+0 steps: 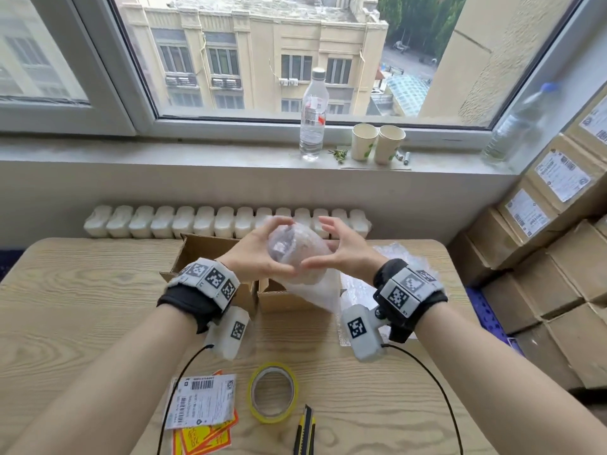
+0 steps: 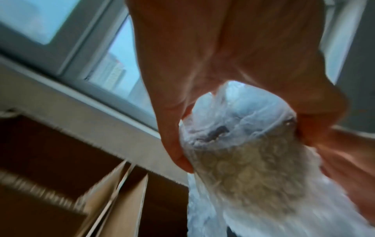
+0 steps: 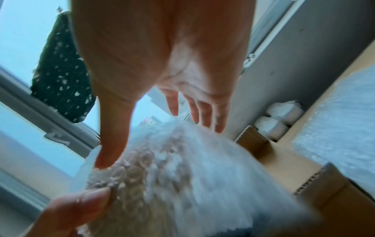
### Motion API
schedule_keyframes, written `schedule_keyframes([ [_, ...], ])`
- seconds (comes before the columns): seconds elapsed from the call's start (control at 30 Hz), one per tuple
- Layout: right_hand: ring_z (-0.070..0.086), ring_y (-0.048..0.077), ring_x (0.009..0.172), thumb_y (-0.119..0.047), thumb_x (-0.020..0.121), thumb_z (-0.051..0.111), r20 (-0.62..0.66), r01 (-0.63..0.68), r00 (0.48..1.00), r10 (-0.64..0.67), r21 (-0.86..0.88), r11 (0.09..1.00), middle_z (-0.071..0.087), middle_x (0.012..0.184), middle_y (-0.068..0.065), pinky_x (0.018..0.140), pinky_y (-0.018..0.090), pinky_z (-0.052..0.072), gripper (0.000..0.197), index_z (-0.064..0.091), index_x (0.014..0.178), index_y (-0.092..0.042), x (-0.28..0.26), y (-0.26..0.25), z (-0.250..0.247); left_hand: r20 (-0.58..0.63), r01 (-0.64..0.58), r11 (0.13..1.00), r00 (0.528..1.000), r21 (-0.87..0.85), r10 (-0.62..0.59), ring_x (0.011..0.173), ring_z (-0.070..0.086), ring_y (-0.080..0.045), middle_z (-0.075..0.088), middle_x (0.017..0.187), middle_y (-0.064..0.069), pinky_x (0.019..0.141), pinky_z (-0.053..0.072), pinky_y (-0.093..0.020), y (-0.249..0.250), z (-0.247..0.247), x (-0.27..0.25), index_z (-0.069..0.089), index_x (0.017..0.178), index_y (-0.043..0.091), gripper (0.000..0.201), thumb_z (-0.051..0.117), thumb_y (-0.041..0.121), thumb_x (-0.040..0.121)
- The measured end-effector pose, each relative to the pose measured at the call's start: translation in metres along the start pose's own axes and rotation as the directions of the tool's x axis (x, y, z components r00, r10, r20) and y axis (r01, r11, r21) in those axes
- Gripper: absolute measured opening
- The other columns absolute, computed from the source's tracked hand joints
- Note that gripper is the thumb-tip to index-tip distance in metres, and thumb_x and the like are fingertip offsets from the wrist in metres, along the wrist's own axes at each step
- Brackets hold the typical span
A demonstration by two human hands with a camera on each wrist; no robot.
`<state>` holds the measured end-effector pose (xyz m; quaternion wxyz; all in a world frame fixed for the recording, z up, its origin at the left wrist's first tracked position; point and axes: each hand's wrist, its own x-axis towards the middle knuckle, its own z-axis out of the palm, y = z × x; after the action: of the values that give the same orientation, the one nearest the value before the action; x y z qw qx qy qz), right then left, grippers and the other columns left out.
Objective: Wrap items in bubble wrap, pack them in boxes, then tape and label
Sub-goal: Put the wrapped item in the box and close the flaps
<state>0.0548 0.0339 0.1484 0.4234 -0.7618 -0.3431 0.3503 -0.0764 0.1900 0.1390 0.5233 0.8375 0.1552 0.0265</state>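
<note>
Head view: both hands hold a rounded item wrapped in clear bubble wrap (image 1: 297, 254) in the air above an open brown cardboard box (image 1: 279, 298) on the light wood-grain table (image 1: 82, 307). Left hand (image 1: 254, 254) grips the bundle's left side, fingers and thumb curled round it; left wrist view shows the same grasp (image 2: 223, 64), with a dark patch visible through the wrap (image 2: 243, 160). Right hand (image 1: 345, 249) has its thumb pressed on the bundle's near side, other fingers spread and fairly straight, tips apart from the wrap; right wrist view confirms thumb contact (image 3: 162, 64) on the bubble surface (image 3: 172, 160). A loose tail of wrap hangs down over the box's front. A second open carton (image 1: 203, 249) sits just left. Near edge of table: yellow-rimmed tape roll (image 1: 273, 392), white barcode shipping label (image 1: 202, 400) on red-yellow stickers (image 1: 203, 436), yellow-black utility knife (image 1: 304, 431). More bubble wrap sheet (image 1: 387, 254) lies right of the box. Labelled cartons (image 1: 542, 274) stacked at right.
</note>
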Motion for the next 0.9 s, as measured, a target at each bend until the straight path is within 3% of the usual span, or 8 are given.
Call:
schedule_keyframes([
  [0.07,0.057,0.015,0.108,-0.022,0.068,0.083,-0.099,-0.009,0.995,0.015,0.058,0.998,0.051,0.130,0.005,0.083,0.019,0.048,0.075,0.045,0.133,-0.014,-0.002,0.013,-0.005,-0.168,0.077,0.988,0.981,-0.133,-0.099,0.092,0.063,-0.012,0.050,0.122,-0.003,0.072,0.056,-0.023,-0.010,0.004,-0.005,0.037,0.123,0.034,0.077,0.085,0.018,0.065],
  [0.2,0.065,0.020,0.087,-0.017,0.074,0.079,-0.219,-0.037,0.974,0.053,0.074,0.997,0.067,0.093,0.006,0.072,0.020,0.053,0.023,0.064,0.091,-0.012,0.000,0.040,-0.002,-0.336,0.178,0.955,0.907,-0.236,-0.252,0.105,0.054,-0.015,0.045,0.119,0.004,0.088,0.049,-0.032,-0.025,0.013,-0.008,0.033,0.123,0.034,0.083,0.087,0.035,0.060],
  [0.3,0.063,0.016,0.077,-0.017,0.079,0.075,-0.220,-0.102,0.969,0.111,0.052,0.993,0.066,0.083,0.003,0.064,0.024,0.053,0.011,0.064,0.079,-0.017,0.009,0.051,0.010,-0.363,0.171,0.946,0.892,-0.277,-0.268,0.098,0.055,-0.011,0.045,0.113,0.002,0.075,0.047,-0.020,-0.024,0.028,-0.008,0.029,0.123,0.027,0.079,0.085,0.021,0.067],
  [0.4,0.062,0.011,0.077,-0.017,0.082,0.072,-0.229,-0.134,0.966,0.123,-0.036,0.990,0.066,0.079,-0.004,0.066,0.023,0.048,0.006,0.068,0.079,-0.020,0.019,0.060,0.018,-0.411,0.165,0.944,0.869,-0.284,-0.275,0.103,0.052,-0.014,0.044,0.108,0.004,0.090,0.049,-0.031,-0.027,0.044,-0.006,0.027,0.120,0.027,0.077,0.083,0.015,0.068],
  [0.47,0.063,0.014,0.085,-0.007,0.083,0.066,-0.207,-0.174,0.966,0.158,-0.064,0.983,0.067,0.085,-0.001,0.071,0.025,0.049,0.012,0.068,0.089,-0.017,0.025,0.066,0.021,-0.433,0.159,0.934,0.853,-0.319,-0.293,0.106,0.049,-0.015,0.042,0.108,0.006,0.095,0.046,-0.033,-0.031,0.052,-0.003,0.027,0.121,0.026,0.078,0.083,0.015,0.068],
  [0.6,0.063,0.027,0.098,0.004,0.081,0.049,-0.193,-0.261,0.951,0.242,-0.083,0.962,0.065,0.097,0.012,0.081,0.039,0.051,0.022,0.060,0.093,-0.012,0.037,0.075,0.016,-0.472,0.143,0.913,0.819,-0.382,-0.326,0.102,0.052,-0.010,0.041,0.121,-0.001,0.077,0.044,-0.015,-0.037,0.060,0.001,0.026,0.122,0.028,0.077,0.081,0.015,0.070],
  [0.73,0.059,0.021,0.095,-0.013,0.084,0.060,-0.301,-0.363,0.909,0.288,-0.230,0.903,0.063,0.101,0.005,0.075,0.028,0.045,0.015,0.056,0.099,-0.014,0.047,0.083,0.005,-0.480,0.122,0.883,0.802,-0.453,-0.357,0.099,0.055,-0.004,0.044,0.127,-0.007,0.074,0.051,-0.019,-0.045,0.057,0.000,0.027,0.120,0.029,0.076,0.082,0.016,0.069],
  [0.9,0.049,0.027,0.118,-0.039,0.068,0.082,-0.208,-0.480,0.877,0.432,-0.371,0.795,0.034,0.136,0.012,0.094,0.038,0.047,0.090,0.031,0.136,-0.009,0.054,0.088,0.020,-0.449,0.101,0.850,0.813,-0.518,-0.370,0.107,0.058,-0.016,0.047,0.126,-0.008,0.086,0.055,-0.041,-0.051,0.055,0.001,0.029,0.121,0.031,0.078,0.083,0.015,0.067],
])
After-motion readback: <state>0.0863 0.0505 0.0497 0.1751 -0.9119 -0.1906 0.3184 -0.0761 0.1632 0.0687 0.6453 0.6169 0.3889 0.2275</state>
